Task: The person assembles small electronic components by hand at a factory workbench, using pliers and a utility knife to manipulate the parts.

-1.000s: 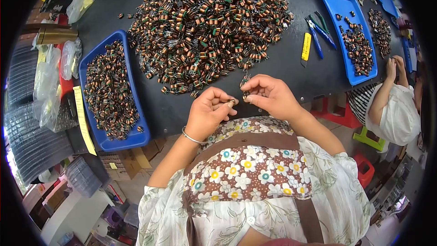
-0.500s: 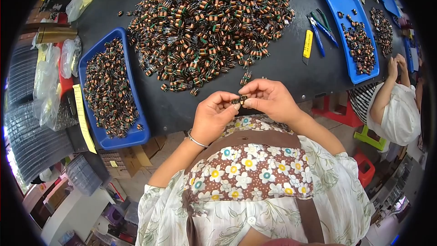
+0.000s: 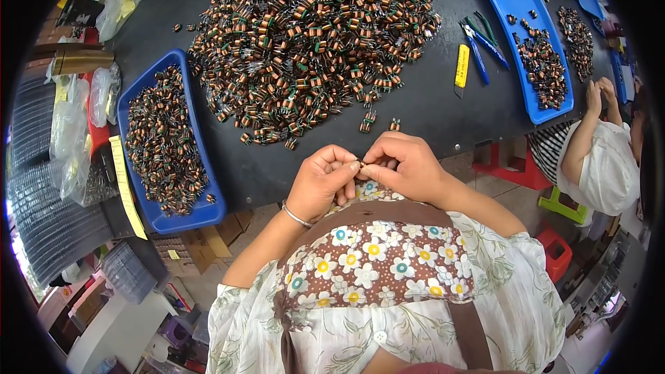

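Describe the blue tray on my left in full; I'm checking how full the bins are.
The shallow blue plastic rectangular tray lies flat on the dark table, its long side running away from the person, its near end at the table's edge. A layer of small copper-wound coils covers most of its floor; the near corner shows bare blue. A yellow strip lies along its left side. Neither hand touches it.

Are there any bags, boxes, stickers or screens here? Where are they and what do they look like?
Clear plastic bags: left edge of the table, crinkly and see-through.
Yellow strip label: along the left side of the blue tray, long and thin.
Yellow tag: on the dark table beside the blue-handled cutters, a small rectangle.
Cardboard boxes: under the table edge, brown.
No screens show.
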The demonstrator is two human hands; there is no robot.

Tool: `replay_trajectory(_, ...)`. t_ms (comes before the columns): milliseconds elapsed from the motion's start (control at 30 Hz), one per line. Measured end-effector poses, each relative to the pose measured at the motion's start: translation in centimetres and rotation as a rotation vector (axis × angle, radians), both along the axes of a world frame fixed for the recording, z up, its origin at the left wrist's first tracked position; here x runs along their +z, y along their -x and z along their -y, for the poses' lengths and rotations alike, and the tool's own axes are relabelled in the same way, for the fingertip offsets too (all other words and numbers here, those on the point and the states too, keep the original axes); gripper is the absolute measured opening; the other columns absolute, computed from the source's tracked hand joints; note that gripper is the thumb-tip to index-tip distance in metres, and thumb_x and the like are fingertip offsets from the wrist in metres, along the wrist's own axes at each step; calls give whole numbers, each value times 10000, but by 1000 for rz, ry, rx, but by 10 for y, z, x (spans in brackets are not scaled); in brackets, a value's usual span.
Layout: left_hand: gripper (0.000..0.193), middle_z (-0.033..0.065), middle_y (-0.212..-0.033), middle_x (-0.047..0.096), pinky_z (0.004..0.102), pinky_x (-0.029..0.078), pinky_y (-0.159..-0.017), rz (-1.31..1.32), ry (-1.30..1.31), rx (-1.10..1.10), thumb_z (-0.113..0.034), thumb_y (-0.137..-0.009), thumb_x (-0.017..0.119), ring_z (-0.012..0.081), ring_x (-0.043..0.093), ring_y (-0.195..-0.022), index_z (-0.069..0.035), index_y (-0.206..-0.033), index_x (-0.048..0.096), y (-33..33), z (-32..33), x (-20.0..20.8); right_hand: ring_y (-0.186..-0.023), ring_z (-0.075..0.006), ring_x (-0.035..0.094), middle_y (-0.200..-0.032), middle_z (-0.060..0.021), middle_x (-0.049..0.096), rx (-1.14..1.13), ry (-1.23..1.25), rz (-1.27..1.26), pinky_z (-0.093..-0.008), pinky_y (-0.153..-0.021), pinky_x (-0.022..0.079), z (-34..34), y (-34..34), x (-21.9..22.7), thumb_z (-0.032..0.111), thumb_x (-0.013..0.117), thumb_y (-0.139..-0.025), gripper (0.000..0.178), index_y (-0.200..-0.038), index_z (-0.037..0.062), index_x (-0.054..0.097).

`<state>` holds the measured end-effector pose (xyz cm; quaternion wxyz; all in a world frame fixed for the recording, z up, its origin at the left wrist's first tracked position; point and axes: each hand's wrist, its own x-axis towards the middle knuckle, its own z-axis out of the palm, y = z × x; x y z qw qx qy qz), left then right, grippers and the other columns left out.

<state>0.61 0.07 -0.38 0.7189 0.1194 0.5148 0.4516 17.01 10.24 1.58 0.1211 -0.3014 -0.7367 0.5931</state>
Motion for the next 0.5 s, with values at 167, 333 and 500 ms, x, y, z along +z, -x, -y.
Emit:
replay_trajectory(167, 74, 33, -717, 604, 167, 383, -408, -107, -54, -29, -69, -852, 595, 48, 517, -500, -10, -882, 563, -6, 3, 6, -607, -182, 580, -714, -80, 582, 40, -460, -46, -266, -544, 466, 8, -3, -3, 43, 694, -703, 106, -765, 4, 617)
replay_trajectory(333, 69, 21, -712, 594, 163, 372, -415, -271, -104, -72, -54, -837, 619, 40, 510, -509, -8, -870, 580, -7, 8, 14, -642, -246, 581, -698, -80, 575, 74, -389, -11, -325, -564, 467, 7, -2, 3, 58, 668, -696, 72, -730, 34, 609)
replay_trajectory(500, 76, 7, -726, 603, 175, 409, -455, -293, -77, -88, -72, -834, 629, 29, 508, -535, -3, -850, 603, -7, 8, 15, -675, -271, 581, -698, -69, 565, 57, 104, 43, -359, -580, 467, 5, -2, 0, 82, 643, -709, 58, -711, 53, 592)
